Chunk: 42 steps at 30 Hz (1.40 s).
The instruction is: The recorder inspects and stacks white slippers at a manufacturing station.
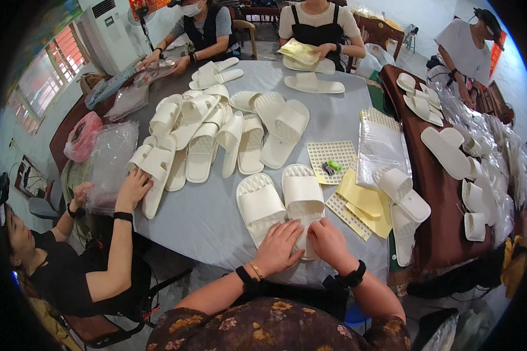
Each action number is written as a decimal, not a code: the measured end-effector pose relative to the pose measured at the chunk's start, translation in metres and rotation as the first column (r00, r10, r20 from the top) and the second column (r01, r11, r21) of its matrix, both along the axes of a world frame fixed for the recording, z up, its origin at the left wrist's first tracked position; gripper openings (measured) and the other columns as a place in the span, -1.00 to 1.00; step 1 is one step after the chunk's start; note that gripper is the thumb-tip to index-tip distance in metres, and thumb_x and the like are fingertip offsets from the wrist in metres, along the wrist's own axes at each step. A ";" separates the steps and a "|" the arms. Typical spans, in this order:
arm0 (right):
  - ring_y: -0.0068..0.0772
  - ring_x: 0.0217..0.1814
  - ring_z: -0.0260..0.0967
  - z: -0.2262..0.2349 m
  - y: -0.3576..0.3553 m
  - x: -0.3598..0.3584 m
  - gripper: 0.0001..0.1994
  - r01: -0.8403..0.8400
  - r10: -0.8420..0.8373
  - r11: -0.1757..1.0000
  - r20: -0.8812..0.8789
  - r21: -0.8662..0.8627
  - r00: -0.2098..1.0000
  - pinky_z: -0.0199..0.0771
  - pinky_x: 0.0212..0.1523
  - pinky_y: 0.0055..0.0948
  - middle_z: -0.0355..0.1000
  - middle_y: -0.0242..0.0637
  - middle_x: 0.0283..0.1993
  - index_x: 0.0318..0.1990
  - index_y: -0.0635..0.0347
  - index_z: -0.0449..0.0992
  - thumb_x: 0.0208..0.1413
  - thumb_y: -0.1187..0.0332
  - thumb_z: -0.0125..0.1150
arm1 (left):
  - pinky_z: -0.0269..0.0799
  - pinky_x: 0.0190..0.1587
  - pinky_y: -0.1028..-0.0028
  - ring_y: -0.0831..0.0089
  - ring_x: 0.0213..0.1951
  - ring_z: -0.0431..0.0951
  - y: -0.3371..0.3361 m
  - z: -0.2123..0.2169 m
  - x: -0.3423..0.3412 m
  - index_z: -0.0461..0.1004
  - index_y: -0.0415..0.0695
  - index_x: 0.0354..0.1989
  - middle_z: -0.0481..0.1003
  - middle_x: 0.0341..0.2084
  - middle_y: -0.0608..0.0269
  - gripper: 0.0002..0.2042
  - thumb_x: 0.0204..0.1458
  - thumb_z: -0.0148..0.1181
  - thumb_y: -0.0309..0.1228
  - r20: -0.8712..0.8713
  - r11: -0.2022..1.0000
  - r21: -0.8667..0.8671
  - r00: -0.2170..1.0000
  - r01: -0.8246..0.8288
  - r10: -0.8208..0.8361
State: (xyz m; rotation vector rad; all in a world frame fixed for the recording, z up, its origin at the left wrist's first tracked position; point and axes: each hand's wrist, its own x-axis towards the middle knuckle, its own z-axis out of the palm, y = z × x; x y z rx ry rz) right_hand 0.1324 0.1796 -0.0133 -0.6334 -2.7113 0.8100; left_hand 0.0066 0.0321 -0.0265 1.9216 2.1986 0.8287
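A pair of white slide slippers lies before me on the grey-covered table, toes pointing away. My left hand (279,247) rests across the heel ends, its fingers stretched out over the left slipper (259,205) and the inner edge of the right slipper (303,196). At the right slipper's heel, my right hand (330,241) is closed with curled fingers against the edge. Whatever it pinches, if anything, is hidden. Just beyond that hand lie yellow sticker sheets (369,196) and a sheet with small printed squares (328,151), on which sit small green and dark pieces (332,167).
Many white slippers (204,137) are heaped at the table's middle left. A silvery bag (383,149) and another slipper pair (403,205) lie right. More slippers (445,152) rest on a brown surface. A co-worker's hand (136,187) touches slippers at left; other people work around the table.
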 end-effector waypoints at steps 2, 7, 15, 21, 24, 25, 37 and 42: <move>0.08 -0.25 0.41 -0.003 0.001 -0.002 -0.94 -0.006 0.005 1.000 0.020 0.028 1.000 0.44 -0.25 -0.06 0.38 -0.06 -0.27 -0.31 0.19 0.43 0.08 0.43 0.12 | 0.06 0.34 0.11 0.08 0.28 0.25 0.002 -0.001 -0.002 0.28 -0.25 0.23 0.29 0.24 -0.02 -0.40 0.05 0.22 -0.20 0.013 1.000 -0.018 1.000 0.009 -0.008; 0.06 -0.20 0.41 -0.006 0.001 -0.007 -0.91 -0.063 0.058 0.991 0.048 0.120 0.997 0.45 -0.24 -0.09 0.37 -0.05 -0.27 -0.30 0.23 0.38 0.04 0.47 0.11 | 0.03 0.36 0.10 0.08 0.30 0.22 0.002 -0.001 -0.005 0.29 -0.25 0.23 0.28 0.25 0.00 -0.39 0.02 0.23 -0.21 0.019 1.000 -0.012 0.999 -0.026 0.027; 0.07 -0.18 0.37 -0.009 0.009 0.002 -0.87 -0.078 0.077 0.997 -0.063 -0.004 0.995 0.41 -0.21 -0.13 0.35 -0.05 -0.23 -0.26 0.24 0.33 0.06 0.47 0.13 | 0.03 0.36 0.11 0.11 0.30 0.24 0.005 -0.004 -0.008 0.31 -0.26 0.20 0.29 0.24 0.01 -0.40 0.01 0.24 -0.21 0.008 1.000 0.009 1.000 -0.020 0.020; -0.23 -0.32 0.39 0.002 0.004 0.011 -0.81 -0.019 -0.036 0.884 -0.109 -0.466 0.993 0.40 -0.28 -0.33 0.34 -0.16 -0.27 -0.20 0.27 0.35 0.04 0.55 0.19 | 0.11 0.32 0.14 0.11 0.23 0.32 0.002 -0.007 -0.011 0.43 -0.12 0.11 0.39 0.17 0.08 -0.52 -0.02 0.30 -0.29 0.195 0.996 0.052 0.979 -0.075 0.064; -0.42 -0.37 0.34 0.003 -0.002 0.012 -0.84 0.025 -0.091 0.824 -0.088 -0.566 0.992 0.38 -0.30 -0.43 0.34 -0.24 -0.31 -0.22 0.27 0.38 0.06 0.53 0.20 | 0.21 0.24 0.19 0.13 0.17 0.37 0.004 -0.002 -0.013 0.55 -0.10 -0.11 0.47 0.05 0.13 -0.70 -0.04 0.31 -0.32 0.456 0.989 0.103 0.889 -0.109 0.051; -0.45 -0.37 0.33 0.002 -0.004 0.013 -0.86 0.032 -0.110 0.804 -0.096 -0.594 0.989 0.38 -0.31 -0.44 0.35 -0.26 -0.33 -0.23 0.28 0.39 0.07 0.52 0.21 | 0.21 0.24 0.19 0.13 0.17 0.37 0.004 0.001 -0.011 0.55 -0.10 -0.11 0.47 0.05 0.13 -0.70 -0.04 0.31 -0.32 0.458 0.989 0.100 0.888 -0.109 0.052; -0.46 -0.33 0.34 0.008 -0.014 0.018 -0.95 -0.023 -0.104 0.769 -0.160 -0.639 0.982 0.36 -0.30 -0.44 0.40 -0.27 -0.37 -0.27 0.26 0.42 0.16 0.48 0.14 | 0.33 0.16 0.26 0.14 0.11 0.44 0.005 0.005 0.003 0.55 -0.16 -0.34 0.53 -0.03 0.15 -0.89 -0.06 0.30 -0.52 0.545 0.975 0.173 0.838 -0.140 0.024; -0.21 -0.30 0.39 0.003 0.003 0.011 -0.95 0.063 -0.167 0.875 -0.176 -0.481 0.970 0.37 -0.27 -0.35 0.40 -0.12 -0.35 -0.29 0.28 0.42 0.13 0.51 0.14 | 0.16 0.26 0.13 0.13 0.18 0.36 0.002 0.001 0.003 0.54 -0.12 -0.11 0.47 0.03 0.13 -0.75 0.01 0.25 -0.39 0.097 0.979 0.160 0.989 -0.123 0.109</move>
